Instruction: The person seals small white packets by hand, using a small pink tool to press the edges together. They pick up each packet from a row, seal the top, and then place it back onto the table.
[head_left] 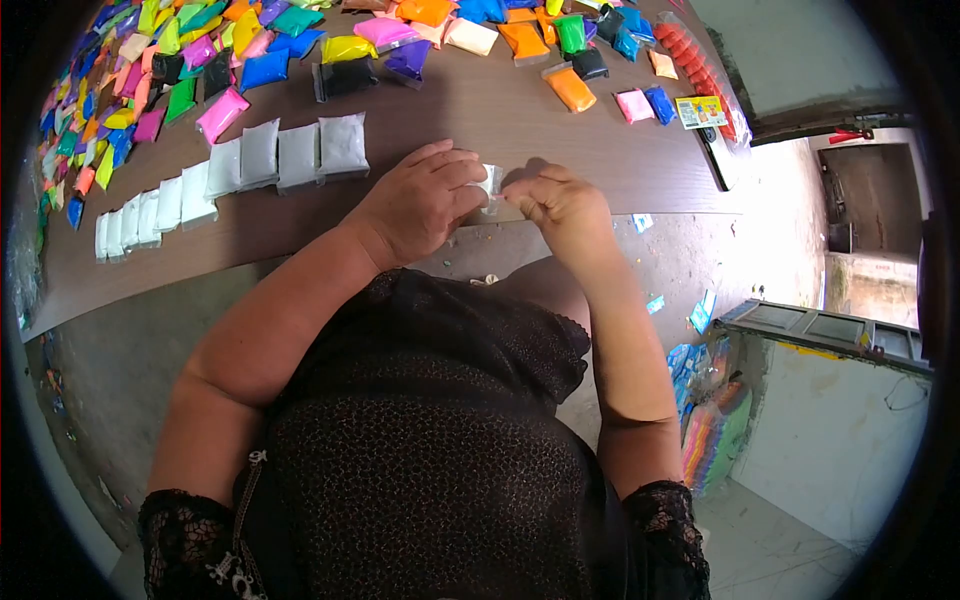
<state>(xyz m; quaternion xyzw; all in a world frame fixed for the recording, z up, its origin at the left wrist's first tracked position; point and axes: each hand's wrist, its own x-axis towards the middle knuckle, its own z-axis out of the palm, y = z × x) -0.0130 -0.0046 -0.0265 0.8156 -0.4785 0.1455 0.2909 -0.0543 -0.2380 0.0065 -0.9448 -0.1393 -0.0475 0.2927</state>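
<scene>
White packet (491, 188) seems light, soft, slippery; edges suit pinching. Left hand (425, 200) grips it; right hand (562, 205) curls beside, hold unclear.

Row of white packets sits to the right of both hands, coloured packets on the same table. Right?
Wrong side: the head view shows the row of white packets to the left of both the left hand and right hand. Coloured packets are on the same table.
</scene>
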